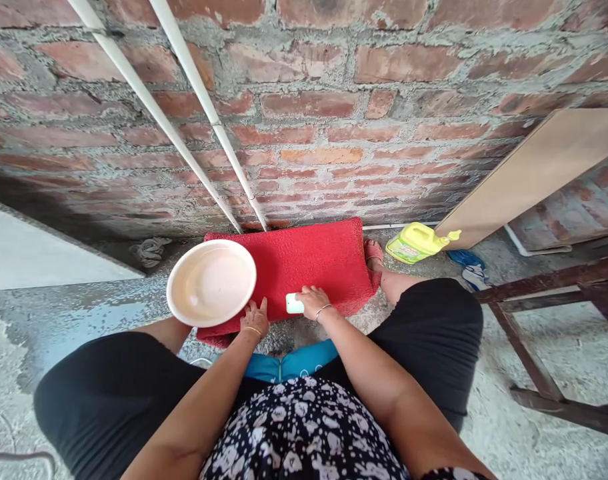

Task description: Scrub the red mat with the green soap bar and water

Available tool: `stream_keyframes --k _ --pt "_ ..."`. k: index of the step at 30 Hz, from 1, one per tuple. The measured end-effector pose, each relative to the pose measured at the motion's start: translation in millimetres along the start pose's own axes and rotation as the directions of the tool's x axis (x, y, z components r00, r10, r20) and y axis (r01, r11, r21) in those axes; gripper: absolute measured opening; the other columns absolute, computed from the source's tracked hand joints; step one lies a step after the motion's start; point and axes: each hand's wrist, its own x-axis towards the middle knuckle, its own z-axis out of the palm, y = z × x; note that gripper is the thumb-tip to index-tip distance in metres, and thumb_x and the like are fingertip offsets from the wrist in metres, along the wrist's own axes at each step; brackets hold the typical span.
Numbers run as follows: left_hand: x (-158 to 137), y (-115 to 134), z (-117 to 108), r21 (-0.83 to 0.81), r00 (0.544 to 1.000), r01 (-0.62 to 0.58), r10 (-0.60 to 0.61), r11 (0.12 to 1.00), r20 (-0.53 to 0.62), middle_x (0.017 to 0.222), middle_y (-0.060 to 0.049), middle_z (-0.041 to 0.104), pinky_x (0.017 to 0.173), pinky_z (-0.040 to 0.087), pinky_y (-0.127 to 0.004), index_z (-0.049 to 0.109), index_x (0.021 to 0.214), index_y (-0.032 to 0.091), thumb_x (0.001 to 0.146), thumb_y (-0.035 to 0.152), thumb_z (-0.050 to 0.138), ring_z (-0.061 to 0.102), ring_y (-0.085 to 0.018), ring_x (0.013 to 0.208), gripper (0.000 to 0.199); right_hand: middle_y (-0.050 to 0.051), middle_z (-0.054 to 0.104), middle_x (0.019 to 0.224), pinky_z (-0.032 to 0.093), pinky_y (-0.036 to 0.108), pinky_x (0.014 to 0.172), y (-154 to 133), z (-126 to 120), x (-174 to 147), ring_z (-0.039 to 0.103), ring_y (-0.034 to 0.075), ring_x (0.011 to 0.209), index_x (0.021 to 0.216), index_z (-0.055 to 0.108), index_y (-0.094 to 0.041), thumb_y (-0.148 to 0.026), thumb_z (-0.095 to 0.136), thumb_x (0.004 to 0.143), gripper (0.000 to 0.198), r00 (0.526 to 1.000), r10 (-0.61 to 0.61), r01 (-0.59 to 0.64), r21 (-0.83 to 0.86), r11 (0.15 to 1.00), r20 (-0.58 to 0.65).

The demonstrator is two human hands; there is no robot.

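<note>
A red mat [309,257] lies spread before me, with its near edge hanging down. On its left part stands a wide, pale plastic basin [229,270]; what is inside cannot be made out clearly. My left hand [255,319] rests flat on the mat's near edge, beside the basin, fingers apart and holding nothing. In my right hand [314,302] is a small, pale oblong block [295,304] with rounded corners, pressed against the mat. Whether it is a brush or a bar of soap cannot be told.
A yellow jug [415,243] lies tilted right of the mat. Behind rises a brick wall [324,107] with two white pipes [199,90]. A wooden frame [544,353] and a leaning board [529,173] stand at right. A pale slab [44,247] juts in from the left.
</note>
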Motion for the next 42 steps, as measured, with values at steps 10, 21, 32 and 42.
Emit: stream_keyframes --k 10,21,32,42 --pt "27 -2 -2 -0.065 1.0 0.012 -0.012 0.998 -0.002 0.121 -0.02 0.051 0.089 0.042 -0.033 0.05 0.115 0.011 0.077 0.05 0.059 0.052 -0.028 0.114 0.055 0.009 0.054 0.113 0.04 0.035 0.08 71 -28 -30 0.051 0.026 0.102 0.116 0.058 -0.027 -0.026 0.06 0.074 0.042 0.896 0.445 -0.445 -0.011 0.896 -0.021" --pt "41 -10 -6 -0.108 0.998 -0.046 0.049 0.993 0.026 0.111 -0.018 0.061 0.091 0.039 -0.035 0.057 0.105 0.013 0.071 0.052 0.064 0.055 -0.029 0.109 0.052 0.003 0.052 0.112 0.038 0.03 0.084 30 -5 25 0.051 0.02 0.1 0.121 0.054 -0.035 -0.033 0.062 0.072 0.049 0.957 0.289 -0.285 0.088 0.954 -0.032" --pt "42 -10 -12 -0.16 0.998 -0.04 0.048 0.986 0.042 0.11 -0.017 0.064 0.091 0.042 -0.035 0.061 0.103 0.013 0.066 0.049 0.07 0.059 -0.029 0.105 0.052 0.005 0.051 0.115 0.038 0.029 0.082 45 -18 1 0.052 0.021 0.1 0.125 0.05 -0.032 -0.037 0.063 0.072 0.055 0.912 0.41 -0.409 0.067 0.91 0.006" --pt "40 -5 -18 -0.137 0.994 -0.035 0.048 0.99 0.094 0.114 -0.02 0.062 0.092 0.04 -0.035 0.058 0.107 0.011 0.068 0.048 0.07 0.058 -0.029 0.108 0.054 0.007 0.051 0.119 0.037 0.035 0.08 100 -33 -27 0.051 0.026 0.104 0.126 0.047 -0.032 -0.029 0.059 0.075 0.053 0.826 0.559 -0.552 -0.096 0.828 0.074"
